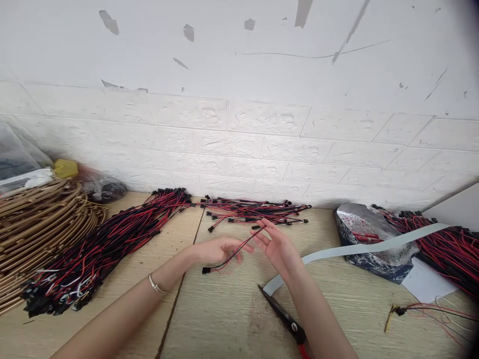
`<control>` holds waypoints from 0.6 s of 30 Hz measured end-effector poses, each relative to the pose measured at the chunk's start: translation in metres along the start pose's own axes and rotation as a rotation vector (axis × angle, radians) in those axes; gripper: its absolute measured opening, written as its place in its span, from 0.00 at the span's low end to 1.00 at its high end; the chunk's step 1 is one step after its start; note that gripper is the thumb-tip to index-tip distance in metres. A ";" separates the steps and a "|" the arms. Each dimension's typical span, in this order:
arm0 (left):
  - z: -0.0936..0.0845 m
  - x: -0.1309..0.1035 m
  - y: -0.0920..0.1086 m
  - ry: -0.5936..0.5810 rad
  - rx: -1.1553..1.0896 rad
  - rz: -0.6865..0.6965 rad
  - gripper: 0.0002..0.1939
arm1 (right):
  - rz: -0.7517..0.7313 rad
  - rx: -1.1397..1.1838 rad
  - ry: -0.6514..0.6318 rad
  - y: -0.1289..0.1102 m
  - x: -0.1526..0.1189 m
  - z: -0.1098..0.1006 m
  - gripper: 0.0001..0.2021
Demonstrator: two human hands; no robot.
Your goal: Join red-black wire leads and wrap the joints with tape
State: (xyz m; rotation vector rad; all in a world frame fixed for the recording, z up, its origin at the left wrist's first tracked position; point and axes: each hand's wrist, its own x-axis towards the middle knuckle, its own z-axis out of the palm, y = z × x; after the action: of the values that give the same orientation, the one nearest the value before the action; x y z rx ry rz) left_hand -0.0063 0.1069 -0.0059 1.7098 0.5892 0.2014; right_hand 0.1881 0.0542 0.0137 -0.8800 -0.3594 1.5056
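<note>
A thin red-and-black wire lead (239, 249) with a black connector (206, 270) at its lower left end slants up across the middle of the table. My right hand (277, 244) pinches its upper end between the fingertips, the other fingers loosely apart. Close beside the lead is my left hand (220, 250), its fingers apart and blurred; the wire crosses in front of them. Below my right hand lie black scissors (284, 316) with red handles, partly hidden by my right forearm. A loose group of similar leads (254, 209) lies against the wall.
On the left are a large bundle of leads (123, 239) and stacked tan hoops (41, 234). To the right, a pale strip (337, 252) runs past a foil-lined bag (368, 224) toward more leads (449, 254). A white brick-patterned wall (243, 144) bounds the table's back.
</note>
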 end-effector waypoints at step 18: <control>-0.015 -0.039 0.061 0.144 -0.130 -0.114 0.25 | -0.096 0.001 -0.159 -0.037 0.002 0.001 0.11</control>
State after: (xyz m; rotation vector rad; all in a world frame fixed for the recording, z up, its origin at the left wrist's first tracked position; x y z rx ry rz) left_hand -0.0299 0.0941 0.0633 1.5397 0.7617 0.2771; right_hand 0.2136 0.0618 0.0388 -0.7335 -0.5100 1.4897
